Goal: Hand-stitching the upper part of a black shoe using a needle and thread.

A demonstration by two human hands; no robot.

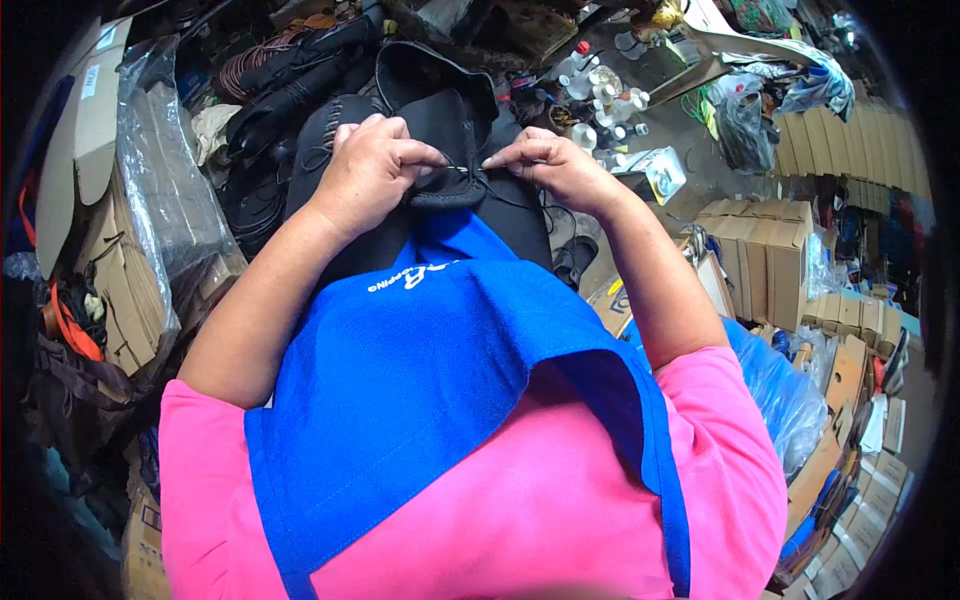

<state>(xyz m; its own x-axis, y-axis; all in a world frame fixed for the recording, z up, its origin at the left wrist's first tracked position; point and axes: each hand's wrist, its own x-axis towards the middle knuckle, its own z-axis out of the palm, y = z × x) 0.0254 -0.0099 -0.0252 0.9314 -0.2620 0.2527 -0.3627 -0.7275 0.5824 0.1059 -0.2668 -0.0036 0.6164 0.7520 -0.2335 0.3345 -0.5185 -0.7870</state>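
On my lap lies a black shoe upper (437,122) with a dark padded rim, its open end turned away from me. My left hand (372,165) is closed in a pinch at the left of its near edge. A thin, shiny needle (457,168) sticks out from those fingertips toward the right, by the stitched edge. My right hand (555,168) pinches just across from it, fingertips close to the needle's end; what they hold is too small to make out. Beneath the shoe upper is my blue apron (420,320).
Black shoe parts with loose laces (265,185) are piled at the left. Several plastic bottles (600,90) stand at the far right. Cardboard boxes (765,245) and a plastic-wrapped bundle (775,390) lie to my right; cardboard in clear plastic (165,200) leans at the left.
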